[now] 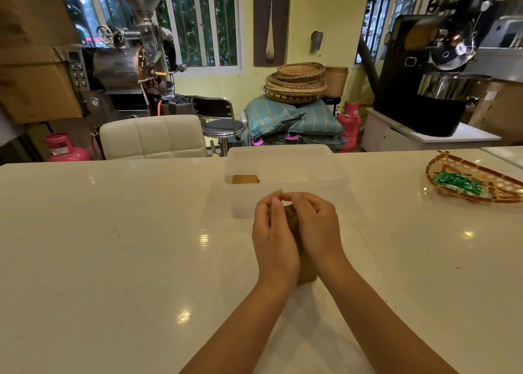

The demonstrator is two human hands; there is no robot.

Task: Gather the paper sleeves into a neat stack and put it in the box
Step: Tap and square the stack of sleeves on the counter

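Observation:
A stack of brown paper sleeves (291, 218) stands on edge on the white table, pressed between both palms. My left hand (273, 237) clasps its left side and my right hand (318, 229) its right side, fingertips meeting over the top. Only the stack's top edge and its near bottom corner (307, 277) show between the hands. Just beyond the hands sits a translucent plastic box (336, 175), open at the top. Inside it, at the left, lies another brown bundle of sleeves (245, 179).
A woven tray (452, 167) with a green packet (455, 184) lies on the table at the far right. Past the table's far edge stand a white padded chair (152, 136) and a stool (223, 127). Coffee roasters, baskets and sacks fill the room behind.

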